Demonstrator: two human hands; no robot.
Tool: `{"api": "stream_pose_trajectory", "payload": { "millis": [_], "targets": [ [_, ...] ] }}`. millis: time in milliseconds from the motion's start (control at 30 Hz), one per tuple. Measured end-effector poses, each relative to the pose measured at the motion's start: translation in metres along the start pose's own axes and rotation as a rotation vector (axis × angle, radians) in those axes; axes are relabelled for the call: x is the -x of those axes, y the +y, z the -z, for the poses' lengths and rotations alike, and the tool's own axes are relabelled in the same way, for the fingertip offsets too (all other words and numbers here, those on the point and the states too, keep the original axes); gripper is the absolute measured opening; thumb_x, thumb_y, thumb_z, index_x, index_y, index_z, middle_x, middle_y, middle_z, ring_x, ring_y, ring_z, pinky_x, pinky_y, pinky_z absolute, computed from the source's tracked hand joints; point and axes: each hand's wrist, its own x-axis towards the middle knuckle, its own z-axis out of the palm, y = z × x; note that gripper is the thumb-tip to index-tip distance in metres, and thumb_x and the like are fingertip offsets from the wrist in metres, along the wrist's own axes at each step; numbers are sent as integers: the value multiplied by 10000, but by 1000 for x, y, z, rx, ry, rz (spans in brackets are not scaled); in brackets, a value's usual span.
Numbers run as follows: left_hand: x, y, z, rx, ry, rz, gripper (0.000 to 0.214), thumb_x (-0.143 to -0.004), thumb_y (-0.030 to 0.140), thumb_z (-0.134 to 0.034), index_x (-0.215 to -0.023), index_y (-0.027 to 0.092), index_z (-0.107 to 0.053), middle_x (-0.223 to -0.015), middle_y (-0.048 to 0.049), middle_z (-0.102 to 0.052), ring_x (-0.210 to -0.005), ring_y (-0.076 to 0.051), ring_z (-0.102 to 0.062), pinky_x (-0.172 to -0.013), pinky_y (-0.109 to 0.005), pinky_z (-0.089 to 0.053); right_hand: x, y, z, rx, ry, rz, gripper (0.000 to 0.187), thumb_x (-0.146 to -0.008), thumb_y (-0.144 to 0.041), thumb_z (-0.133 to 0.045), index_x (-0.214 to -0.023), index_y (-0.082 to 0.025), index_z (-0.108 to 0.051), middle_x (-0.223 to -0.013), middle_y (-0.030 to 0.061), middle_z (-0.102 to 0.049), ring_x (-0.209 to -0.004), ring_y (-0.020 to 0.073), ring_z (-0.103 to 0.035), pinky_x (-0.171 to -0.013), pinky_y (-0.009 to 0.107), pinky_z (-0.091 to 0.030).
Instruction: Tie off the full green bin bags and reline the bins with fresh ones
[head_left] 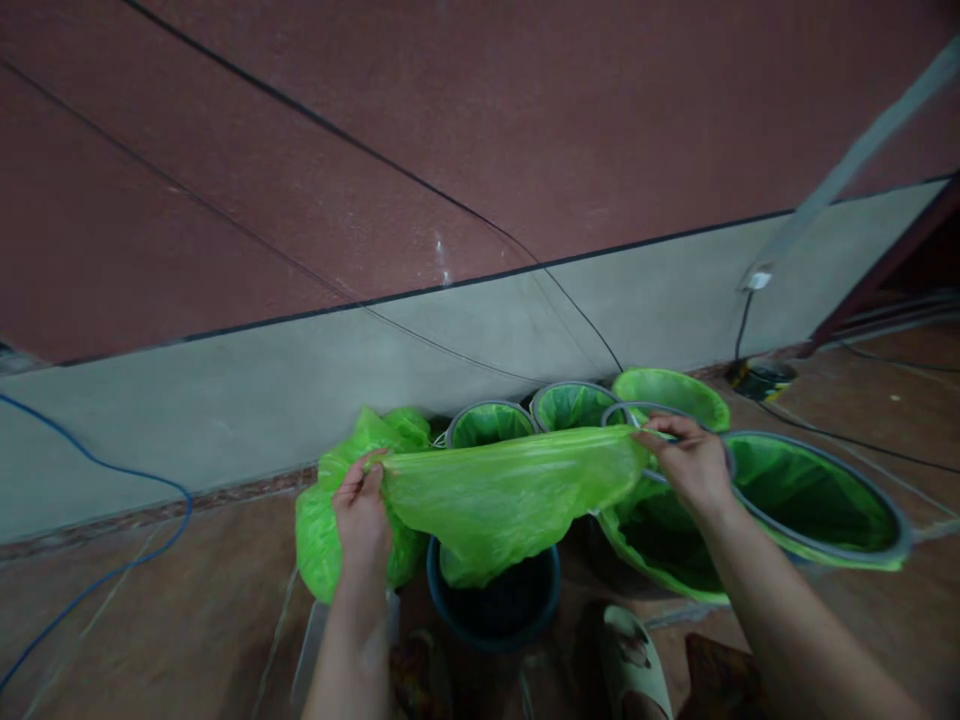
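Seen from where I stand, the green bag looks like thin plastic film, faintly glossy, with fine creases along its top edge. The heaped green bags seem to be the same material, crinkled and slightly shiny. The dark blue bucket has the look of hard, smooth plastic. The bin liners are wrinkled film, and the grey bin rims appear smooth, like plastic. The wall wears 2 matt finishes: red paint, lightly rough, and a smoother pale band. The floor tiles look hard and dull; the blue cable has a smooth plastic sheath.
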Motion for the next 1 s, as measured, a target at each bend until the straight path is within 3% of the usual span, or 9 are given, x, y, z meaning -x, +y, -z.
{"api": "stream_pose_trajectory", "payload": {
  "millis": [100, 233, 400, 533, 600, 667, 767, 867, 1000],
  "targets": [
    [-5, -1, 5, 6, 91, -37, 218, -613, 267, -683, -816, 187, -684, -685, 31, -646, -590, -95, -550, -588, -221, -425, 4, -15, -2, -144, -103, 4, 204, -614, -341, -752, -654, -207, -603, -1097, 74, -670, -1053, 255, -603, -890, 388, -456],
    [-16, -9, 14, -22, 225, -98, 217, -585, 267, -662, -782, 176, -673, -663, 37, -614, -568, -89, -521, -577, -228, -412, 11, -30, -6, -415, -310, -92, 271, -630, -330, -774, -681, -218, -532, -865, 36, -711, -816, 197, -653, -735, 329, -498],
    [-30, -14, 29, -210, 405, -165, 281, -602, 215, -588, -865, 149, -661, -785, -7, -616, -690, -131, -561, -711, -302, -468, 16, -32, -12, -454, -367, -138, 300, -620, -315, -800, -853, -229, -633, -755, -15, -681, -643, 134, -602, -617, 269, -480],
    [-13, -6, 20, -610, 474, -489, 527, -657, 199, -614, -1179, 143, -578, -1073, -94, -608, -957, -210, -581, -923, -403, -438, 25, -40, -23, -446, -378, -123, 324, -631, -305, -790, -913, -231, -650, -727, -28, -654, -625, 121, -578, -587, 251, -464],
    [7, -4, 1, -697, 290, -658, 530, -738, 258, -622, -1252, 162, -534, -1170, -114, -583, -1037, -219, -566, -960, -406, -427, 33, -47, -33, -460, -431, -115, 344, -632, -309, -784, -935, -228, -642, -720, -29, -647, -619, 120, -575, -575, 249, -464],
    [30, -6, -22, -686, 10, -726, 445, -812, 285, -586, -1242, 182, -542, -1169, -105, -598, -1087, -216, -558, -980, -400, -425, 45, -55, -45, -488, -506, -123, 356, -641, -311, -769, -956, -223, -628, -728, -25, -650, -613, 121, -578, -567, 250, -466],
    [57, -14, -55, -669, -385, -645, 338, -858, 295, -559, -1186, 216, -588, -1163, -82, -630, -1115, -207, -565, -988, -390, -433, 66, -63, -66, -516, -626, -113, 359, -668, -282, -735, -998, -220, -608, -773, -16, -664, -650, 127, -598, -596, 256, -475],
    [67, -21, -72, -604, -571, -496, 233, -852, 317, -578, -1044, 216, -661, -1029, -62, -687, -992, -193, -626, -929, -367, -471, 85, -65, -84, -496, -722, -41, 347, -706, -218, -678, -1044, -220, -600, -853, -1, -674, -771, 143, -627, -705, 277, -487],
    [65, -22, -71, -542, -689, -394, 159, -832, 316, -604, -916, 222, -701, -945, -50, -707, -928, -186, -645, -901, -349, -478, 97, -66, -98, -466, -757, 26, 349, -726, -168, -619, -1070, -225, -598, -958, 19, -672, -916, 167, -634, -838, 318, -481]
  ]
}}
